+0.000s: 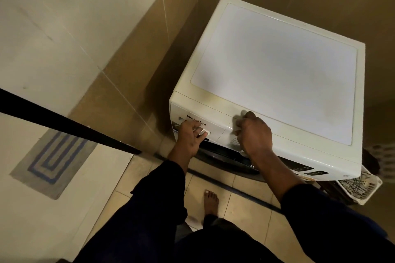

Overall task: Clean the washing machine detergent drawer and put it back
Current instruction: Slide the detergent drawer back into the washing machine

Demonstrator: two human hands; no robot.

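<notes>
Left hand (189, 137) on detergent drawer (198, 127), fingers hooked underneath.

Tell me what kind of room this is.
Probably a home laundry corner or utility area: a white front-loading washing machine stands against beige tiled walls, with a white plastic basket beside it on the tiled floor.

Head view — steeply downward, close above washing machine (275, 70)

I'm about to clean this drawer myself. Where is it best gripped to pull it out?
Grip the detergent drawer at the recessed handle low on its front panel, fingers hooked in from below and the front, as the left hand does; the panel sits flush, offering no other hold.
</notes>
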